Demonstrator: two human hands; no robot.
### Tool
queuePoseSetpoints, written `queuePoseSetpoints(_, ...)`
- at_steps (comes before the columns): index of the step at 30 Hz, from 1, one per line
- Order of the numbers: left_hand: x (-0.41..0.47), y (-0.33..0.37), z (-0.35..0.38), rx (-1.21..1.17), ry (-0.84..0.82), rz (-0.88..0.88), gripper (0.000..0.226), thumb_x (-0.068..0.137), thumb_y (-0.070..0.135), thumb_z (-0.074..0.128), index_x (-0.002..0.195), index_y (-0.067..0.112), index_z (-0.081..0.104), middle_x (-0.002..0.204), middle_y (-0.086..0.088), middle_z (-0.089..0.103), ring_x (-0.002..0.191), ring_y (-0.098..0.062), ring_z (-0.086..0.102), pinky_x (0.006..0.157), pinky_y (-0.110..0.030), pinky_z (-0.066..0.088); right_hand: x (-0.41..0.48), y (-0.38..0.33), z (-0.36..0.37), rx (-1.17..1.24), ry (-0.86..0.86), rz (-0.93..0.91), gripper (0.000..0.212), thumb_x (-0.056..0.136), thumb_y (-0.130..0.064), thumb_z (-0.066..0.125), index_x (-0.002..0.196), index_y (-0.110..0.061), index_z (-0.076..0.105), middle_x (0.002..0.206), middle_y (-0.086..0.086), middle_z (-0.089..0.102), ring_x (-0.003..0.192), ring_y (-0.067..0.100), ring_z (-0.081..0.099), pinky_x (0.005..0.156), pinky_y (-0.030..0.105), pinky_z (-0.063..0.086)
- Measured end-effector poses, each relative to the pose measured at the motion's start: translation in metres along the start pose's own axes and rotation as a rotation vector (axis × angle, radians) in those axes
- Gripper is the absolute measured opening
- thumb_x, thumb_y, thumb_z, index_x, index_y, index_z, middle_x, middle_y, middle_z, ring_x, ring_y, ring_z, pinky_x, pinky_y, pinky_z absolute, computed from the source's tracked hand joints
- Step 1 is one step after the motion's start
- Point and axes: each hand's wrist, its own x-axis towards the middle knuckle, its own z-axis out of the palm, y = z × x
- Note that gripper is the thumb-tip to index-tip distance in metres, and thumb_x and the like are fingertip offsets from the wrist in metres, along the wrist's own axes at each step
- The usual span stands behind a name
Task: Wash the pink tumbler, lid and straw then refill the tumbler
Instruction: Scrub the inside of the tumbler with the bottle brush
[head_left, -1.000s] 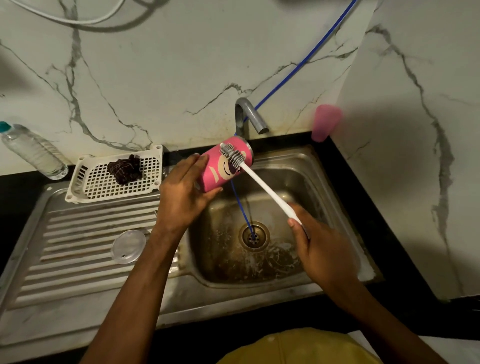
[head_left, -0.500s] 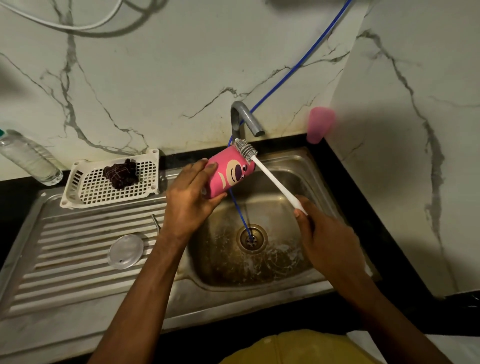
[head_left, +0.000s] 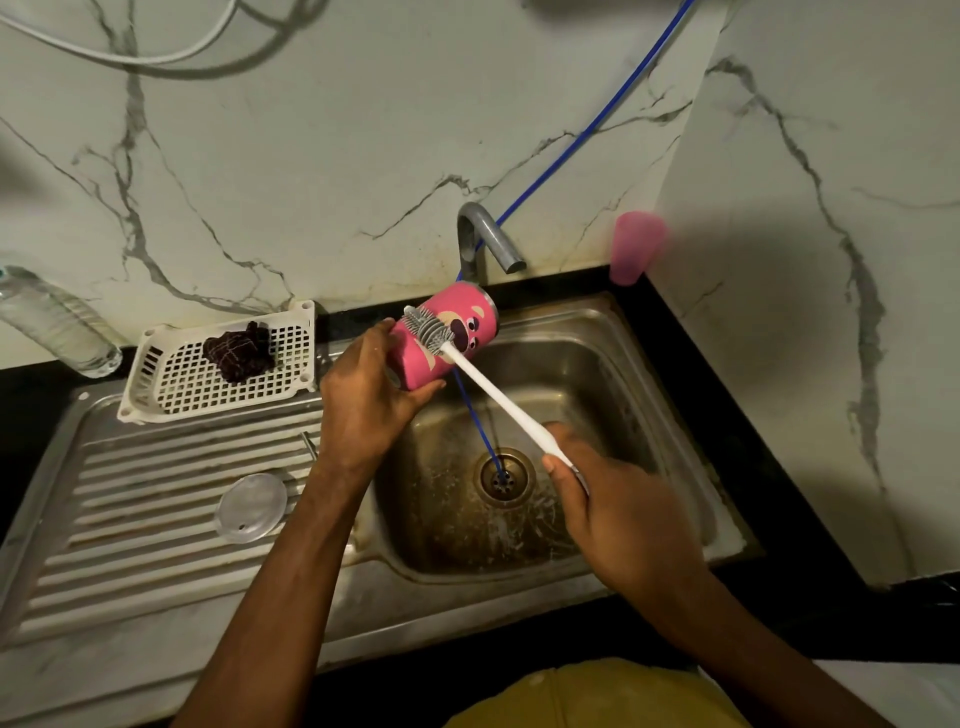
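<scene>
My left hand (head_left: 363, 400) grips the pink tumbler (head_left: 462, 325), which has a bear face printed on it, tilted on its side over the sink basin (head_left: 597, 384). My right hand (head_left: 618, 514) holds the white handle of a bottle brush (head_left: 493, 389). The brush's grey bristle head lies against the tumbler's outer side. A clear round lid (head_left: 252, 506) lies flat on the ribbed drainboard (head_left: 130, 530). A thin metal piece (head_left: 308, 444), perhaps the straw, pokes out by my left wrist.
A steel tap (head_left: 485, 236) stands behind the basin, and a blue hose (head_left: 483, 441) runs down into the drain (head_left: 504, 475). A white basket (head_left: 171, 384) holds a dark scrubber (head_left: 239, 351). A clear bottle (head_left: 52, 322) stands at far left, a pink cup (head_left: 634, 249) in the right corner.
The brush head has slid from the tumbler's far rim down along its side, toward my left hand. The tumbler has turned a little, and its bear face now shows more fully.
</scene>
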Motion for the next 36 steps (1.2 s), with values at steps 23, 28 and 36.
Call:
queuePoseSetpoints(23,0.004,0.004,-0.001,-0.053,0.055,-0.048,0.076,0.057,0.038,0.098,0.116,0.003,0.063,0.109,-0.01,0.075,0.09,-0.02,0.072,0.077,-0.018,0.048,0.0,0.019,-0.005,0.001,0.118,-0.047,0.049,0.099,-0.057,0.026,0.141,-0.04,0.045,0.064,-0.01,0.058,0.05,0.009,0.058,0.048,0.031,0.051)
queuePoseSetpoints(28,0.004,0.008,0.002,-0.071,0.045,-0.024,0.077,0.058,0.039,0.097,0.115,0.002,0.061,0.113,-0.013,0.073,0.093,-0.025,0.073,0.075,-0.021,0.05,0.013,0.04,-0.014,-0.009,0.141,0.06,0.042,0.102,-0.055,0.029,0.141,-0.045,0.04,0.064,-0.007,0.06,0.054,0.004,0.056,0.047,0.02,0.038)
queuePoseSetpoints(36,0.01,0.013,0.0,-0.095,0.081,-0.029,0.077,0.056,0.039,0.098,0.114,0.002,0.063,0.108,-0.011,0.074,0.091,-0.023,0.072,0.077,-0.015,0.046,0.001,0.025,-0.007,0.086,0.169,-0.001,0.044,0.103,-0.051,0.033,0.136,-0.033,0.055,0.052,-0.015,0.042,0.041,-0.001,0.042,0.041,0.018,0.039)
